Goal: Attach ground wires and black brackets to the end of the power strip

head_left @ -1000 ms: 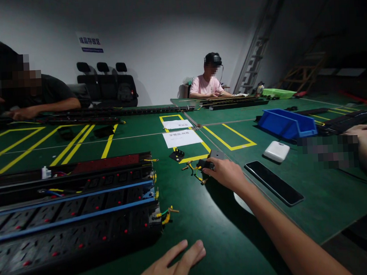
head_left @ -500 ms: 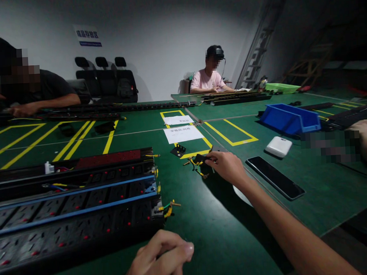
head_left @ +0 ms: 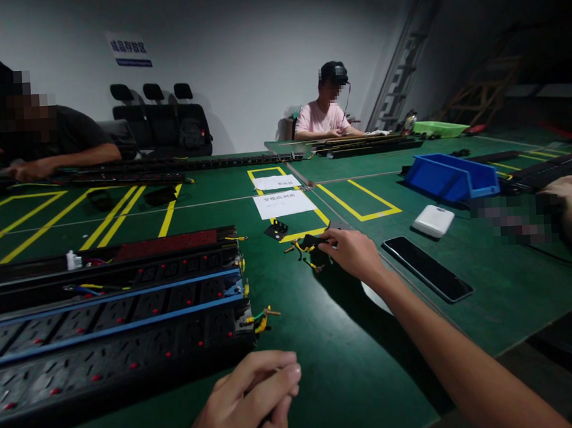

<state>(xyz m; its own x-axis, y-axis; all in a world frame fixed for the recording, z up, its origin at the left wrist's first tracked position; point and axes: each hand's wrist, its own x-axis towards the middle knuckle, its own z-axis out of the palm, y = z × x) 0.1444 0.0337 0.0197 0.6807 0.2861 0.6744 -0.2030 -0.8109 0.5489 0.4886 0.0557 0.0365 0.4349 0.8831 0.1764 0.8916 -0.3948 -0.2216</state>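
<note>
Two bare hands of ours over the green table (head_left: 332,365). Right hand (head_left: 352,252) reaches forward; its thumb and fingers close narrowly on the edge of a small black part (head_left: 311,241), low over the tabletop, just left of the fingertips. Yellow-ended wires (head_left: 312,264) lie beside that part; a dark flat plate (head_left: 340,225) shows just behind the hand. Left hand (head_left: 248,401) hangs nearer us, fingers curled and tips close together; we cannot tell whether anything sits inside the curl. Black socket strips (head_left: 152,350) with red dots lie side by side to its left. Farther up we note a small black bracket (head_left: 276,229) near two paper sheets (head_left: 285,204). Right of our forearm: a phone (head_left: 427,268), dark screen upward, then a white box (head_left: 433,221) and a blue bin (head_left: 450,178). A co-worker's hand (head_left: 571,208) shows at the right edge.
</note>
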